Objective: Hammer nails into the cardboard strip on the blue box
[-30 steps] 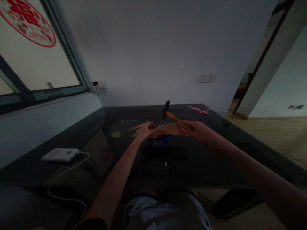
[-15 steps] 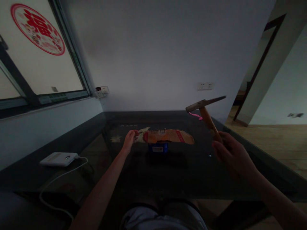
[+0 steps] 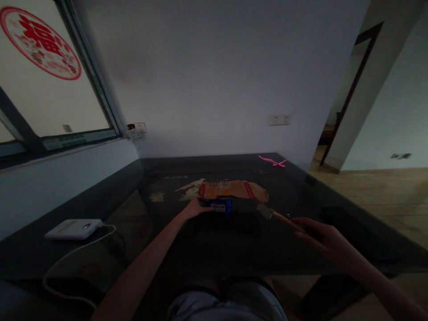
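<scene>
A torn brown cardboard piece point(image 3: 234, 190) with red bands lies across a small blue box point(image 3: 224, 206) on the dark table. Several thin nails point(image 3: 220, 183) stand upright along the cardboard's far side. My left hand point(image 3: 195, 208) grips the left end of the box, thumb along its front; the other fingers are hidden beneath the cardboard. In my right hand point(image 3: 319, 236) is a hammer point(image 3: 284, 219), held by its wooden handle. Its metal head hangs low, just right of the box and in front of the cardboard's right end.
A white power bank point(image 3: 75, 228) with a cable lies at the left of the table point(image 3: 207, 252). A pink ribbon point(image 3: 276, 163) lies at the far right corner. Behind stands a wall with sockets point(image 3: 280, 120); a dark flat object point(image 3: 359, 234) lies at right.
My right hand has brought the raised hammer down, its head now beside the box. My left hand has moved from the cardboard's torn left end to the blue box. The view has shifted slightly.
</scene>
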### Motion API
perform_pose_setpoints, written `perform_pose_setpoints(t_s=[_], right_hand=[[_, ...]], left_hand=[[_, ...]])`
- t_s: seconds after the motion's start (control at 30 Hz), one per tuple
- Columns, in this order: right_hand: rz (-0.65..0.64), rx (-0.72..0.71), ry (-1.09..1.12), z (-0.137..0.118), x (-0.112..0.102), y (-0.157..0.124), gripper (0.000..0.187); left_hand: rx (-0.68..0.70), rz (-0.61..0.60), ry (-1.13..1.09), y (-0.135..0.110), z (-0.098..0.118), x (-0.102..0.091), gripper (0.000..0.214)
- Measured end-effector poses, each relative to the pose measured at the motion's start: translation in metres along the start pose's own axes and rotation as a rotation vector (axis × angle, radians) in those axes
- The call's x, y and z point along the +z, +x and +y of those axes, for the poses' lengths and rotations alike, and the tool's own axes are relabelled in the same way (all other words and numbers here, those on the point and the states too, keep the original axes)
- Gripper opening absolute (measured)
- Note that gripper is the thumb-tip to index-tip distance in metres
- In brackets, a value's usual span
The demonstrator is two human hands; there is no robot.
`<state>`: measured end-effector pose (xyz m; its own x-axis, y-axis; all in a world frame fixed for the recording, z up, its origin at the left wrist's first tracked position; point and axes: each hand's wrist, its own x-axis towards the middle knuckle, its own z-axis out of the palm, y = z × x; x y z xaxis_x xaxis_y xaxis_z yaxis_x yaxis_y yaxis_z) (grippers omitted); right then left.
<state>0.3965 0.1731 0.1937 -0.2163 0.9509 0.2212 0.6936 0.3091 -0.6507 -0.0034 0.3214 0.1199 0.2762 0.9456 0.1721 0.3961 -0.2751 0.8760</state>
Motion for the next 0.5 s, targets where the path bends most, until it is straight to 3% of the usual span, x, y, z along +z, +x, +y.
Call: perform_pose_setpoints(t_s=[0.13, 0.23, 0.5], right_hand=[[-0.093, 0.006, -0.163, 0.011, 0.007, -0.005, 0.038], [-0.106, 0.012, -0.287, 0.017, 0.012, -0.001, 0.026], [-0.129, -0.077, -0.378, 0.033, 0.015, 0.039, 0.02]], left_hand=[[0.018, -0.006, -0.019, 0.017, -0.001, 0.01, 0.057], [0.025, -0.011, -0.012, 0.032, 0.0, 0.025, 0.058], [0.06, -0.011, 0.013, 0.072, 0.017, 0.075, 0.06]])
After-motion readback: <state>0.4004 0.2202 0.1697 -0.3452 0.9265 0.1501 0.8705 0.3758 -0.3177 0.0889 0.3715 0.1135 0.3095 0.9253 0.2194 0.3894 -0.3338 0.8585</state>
